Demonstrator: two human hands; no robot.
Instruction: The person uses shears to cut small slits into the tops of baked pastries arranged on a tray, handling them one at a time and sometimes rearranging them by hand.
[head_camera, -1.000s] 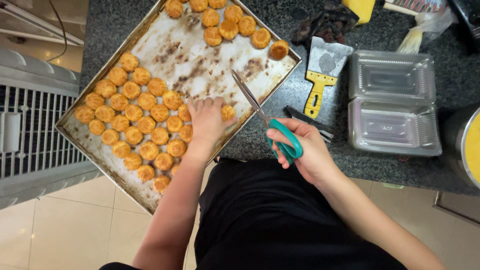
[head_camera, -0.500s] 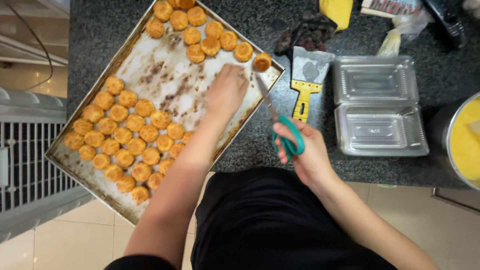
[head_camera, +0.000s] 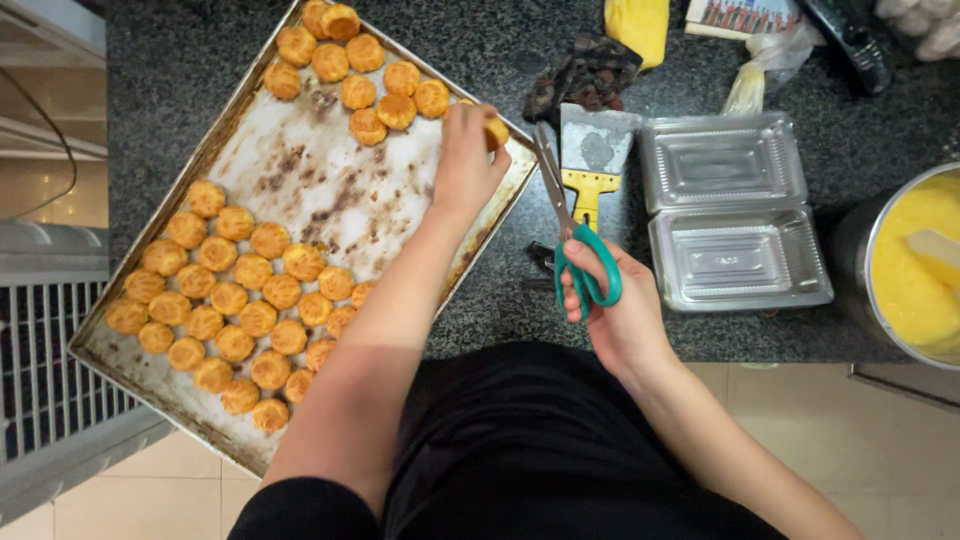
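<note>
My left hand (head_camera: 466, 158) reaches across the metal baking tray (head_camera: 330, 190) and closes on a golden round pastry (head_camera: 496, 130) at the tray's right rim. My right hand (head_camera: 612, 312) holds green-handled scissors (head_camera: 575, 235), blades pointing up toward the tray's corner, fingers through the loops. Several golden pastries (head_camera: 235, 300) sit packed at the tray's near left end. A smaller cluster of pastries (head_camera: 360, 70) lies at the far end.
An open clear plastic clamshell box (head_camera: 735, 210) lies right of the scissors. A yellow-handled scraper (head_camera: 590, 160) rests between tray and box. A metal pot of yellow cream (head_camera: 915, 265) stands at the right edge. A dark cloth (head_camera: 585, 70) and a gloved hand (head_camera: 925, 25) are at the back.
My left hand has moved from the near pastry group up along the tray to its right rim and closed on a pastry there. The scissors hand stayed almost still.
</note>
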